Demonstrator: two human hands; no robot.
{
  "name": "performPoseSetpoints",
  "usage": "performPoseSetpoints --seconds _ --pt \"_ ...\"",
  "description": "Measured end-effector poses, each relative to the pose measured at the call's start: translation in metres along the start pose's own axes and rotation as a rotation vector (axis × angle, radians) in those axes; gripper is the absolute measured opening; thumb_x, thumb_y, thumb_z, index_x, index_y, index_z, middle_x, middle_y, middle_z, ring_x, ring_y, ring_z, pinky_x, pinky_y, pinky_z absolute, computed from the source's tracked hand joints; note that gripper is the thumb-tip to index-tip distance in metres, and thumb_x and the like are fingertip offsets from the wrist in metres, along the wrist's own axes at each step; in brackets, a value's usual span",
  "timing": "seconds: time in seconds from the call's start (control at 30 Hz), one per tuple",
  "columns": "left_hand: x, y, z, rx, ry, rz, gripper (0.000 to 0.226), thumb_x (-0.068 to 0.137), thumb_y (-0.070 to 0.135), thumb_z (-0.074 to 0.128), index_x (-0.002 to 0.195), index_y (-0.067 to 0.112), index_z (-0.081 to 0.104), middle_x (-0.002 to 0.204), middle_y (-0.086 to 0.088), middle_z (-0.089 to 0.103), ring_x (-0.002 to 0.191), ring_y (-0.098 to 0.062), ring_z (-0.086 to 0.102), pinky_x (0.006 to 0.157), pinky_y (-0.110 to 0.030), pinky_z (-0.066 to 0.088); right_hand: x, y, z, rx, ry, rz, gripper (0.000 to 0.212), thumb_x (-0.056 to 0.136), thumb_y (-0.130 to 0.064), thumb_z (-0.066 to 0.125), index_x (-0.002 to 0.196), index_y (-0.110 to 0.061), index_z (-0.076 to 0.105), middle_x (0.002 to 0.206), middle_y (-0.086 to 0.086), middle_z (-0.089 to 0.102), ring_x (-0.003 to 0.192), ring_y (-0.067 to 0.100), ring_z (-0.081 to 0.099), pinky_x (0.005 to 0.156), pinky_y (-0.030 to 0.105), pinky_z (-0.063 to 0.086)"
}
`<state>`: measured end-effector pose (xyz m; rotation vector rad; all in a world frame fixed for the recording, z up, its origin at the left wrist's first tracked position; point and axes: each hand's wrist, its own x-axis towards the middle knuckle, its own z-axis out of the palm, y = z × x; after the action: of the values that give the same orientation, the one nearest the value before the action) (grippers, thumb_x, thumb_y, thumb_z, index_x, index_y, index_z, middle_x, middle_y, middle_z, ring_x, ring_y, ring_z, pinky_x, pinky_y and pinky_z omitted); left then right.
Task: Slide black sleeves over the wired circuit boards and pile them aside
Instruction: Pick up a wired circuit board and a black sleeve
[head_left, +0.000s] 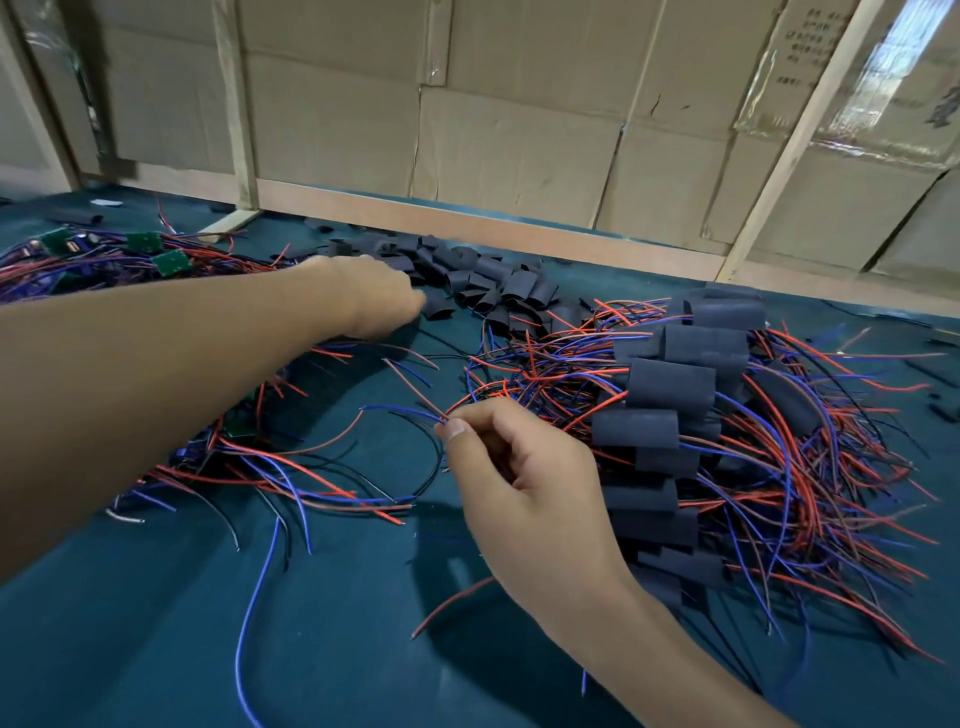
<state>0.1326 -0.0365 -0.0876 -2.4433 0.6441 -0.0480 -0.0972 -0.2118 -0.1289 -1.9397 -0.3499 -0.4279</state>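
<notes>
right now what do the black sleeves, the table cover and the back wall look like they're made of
Black sleeves: matte, flattened soft tubing, probably heat-shrink plastic; they hold creases and curl. Table cover: teal cloth or felt-like mat, dull, no glare. Back wall: brown corrugated cardboard, with torn edges and tape seams, framed by pale wood strips.

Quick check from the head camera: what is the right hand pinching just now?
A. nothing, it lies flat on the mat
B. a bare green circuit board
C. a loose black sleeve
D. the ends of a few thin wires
D. The right hand pinches the ends of a few thin wires between thumb and forefinger, while the left hand reaches to the pile of loose black sleeves.
</notes>
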Motion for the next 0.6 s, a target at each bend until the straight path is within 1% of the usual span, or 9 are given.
performPoseSetpoints --seconds 0.03,0.1,0.2,0.27,0.3,0.4,0.47,0.53,0.6 --pt "-0.003 0.002 0.001 0.028 0.045 0.017 0.032 0.101 0.012 0.042 0.133 0.014 0.046 0.107 -0.012 0.061 0.079 -0.032 0.053 0.069 -0.043 0.048 0.0 -0.001 -0.001 -0.004 0.0 0.002 0.02 0.095 -0.028 0.057 0.081 -0.017 0.067 0.06 -0.016 0.051 0.061 0.007 0.049 0.062 0.019 0.034" --pt "-0.009 0.004 -0.002 -0.027 0.129 0.026 0.035 0.101 0.01 0.043 0.134 0.017 0.047 0.111 -0.012 0.061 0.088 -0.033 0.06 0.075 -0.044 0.05 0.001 -0.002 -0.003 -0.016 0.001 0.007 0.019 0.097 -0.023 0.06 0.08 -0.018 0.066 0.061 -0.015 0.052 0.061 0.006 0.048 0.061 0.019 0.035" --pt "-0.027 0.006 -0.012 -0.434 0.276 -0.03 0.035 0.102 0.027 0.054 0.137 0.025 0.053 0.119 -0.011 0.064 0.109 -0.034 0.061 0.091 -0.042 0.05 0.001 -0.003 -0.007 0.021 0.022 0.022 0.019 0.098 -0.018 0.062 0.08 -0.019 0.067 0.063 -0.015 0.055 0.06 0.005 0.049 0.06 0.017 0.036" --pt "-0.053 0.014 -0.015 -0.732 0.402 -0.061 0.047 0.096 0.036 0.066 0.14 0.029 0.054 0.117 -0.007 0.068 0.104 -0.024 0.064 0.092 -0.03 0.047 0.0 -0.004 -0.009 0.062 0.059 0.005 0.018 0.099 -0.018 0.064 0.082 -0.018 0.069 0.061 -0.015 0.054 0.057 0.004 0.046 0.058 0.014 0.035" --pt "-0.069 0.021 -0.013 -0.834 0.489 -0.059 0.05 0.092 0.035 0.071 0.14 0.028 0.055 0.116 -0.005 0.069 0.099 -0.018 0.064 0.09 -0.024 0.046 0.0 -0.005 -0.01 0.067 0.08 -0.017 0.018 0.099 -0.019 0.065 0.082 -0.018 0.07 0.061 -0.015 0.053 0.057 0.003 0.046 0.058 0.013 0.034" --pt "-0.121 0.048 0.0 -0.957 0.726 -0.003 0.043 0.089 0.024 0.074 0.131 0.018 0.064 0.112 0.004 0.069 0.093 0.004 0.06 0.087 -0.009 0.042 -0.001 -0.011 -0.013 0.079 0.16 -0.077 0.016 0.1 -0.021 0.066 0.086 -0.019 0.074 0.064 -0.017 0.058 0.06 0.001 0.05 0.061 0.009 0.037" --pt "-0.146 0.062 0.008 -1.002 0.81 -0.013 0.036 0.092 0.027 0.07 0.126 0.018 0.067 0.11 0.01 0.066 0.093 0.014 0.055 0.089 -0.005 0.041 -0.001 -0.014 -0.016 0.086 0.203 -0.091 0.014 0.099 -0.018 0.067 0.089 -0.019 0.077 0.07 -0.015 0.066 0.065 -0.003 0.055 0.065 0.008 0.041" --pt "-0.156 0.071 0.012 -1.017 0.854 -0.015 0.036 0.094 0.032 0.067 0.127 0.018 0.066 0.11 0.009 0.067 0.098 0.012 0.056 0.093 -0.012 0.044 -0.001 -0.016 -0.019 0.061 0.212 -0.086 0.013 0.098 -0.017 0.069 0.088 -0.02 0.078 0.076 -0.01 0.072 0.069 -0.006 0.057 0.068 0.008 0.044" --pt "-0.16 0.075 0.011 -1.014 0.88 -0.003 0.037 0.096 0.031 0.068 0.13 0.017 0.065 0.112 0.004 0.068 0.103 -0.004 0.062 0.095 -0.028 0.049 -0.002 -0.017 -0.021 0.029 0.218 -0.074 0.012 0.097 -0.017 0.071 0.089 -0.021 0.079 0.077 -0.012 0.073 0.069 -0.007 0.059 0.069 0.008 0.044"
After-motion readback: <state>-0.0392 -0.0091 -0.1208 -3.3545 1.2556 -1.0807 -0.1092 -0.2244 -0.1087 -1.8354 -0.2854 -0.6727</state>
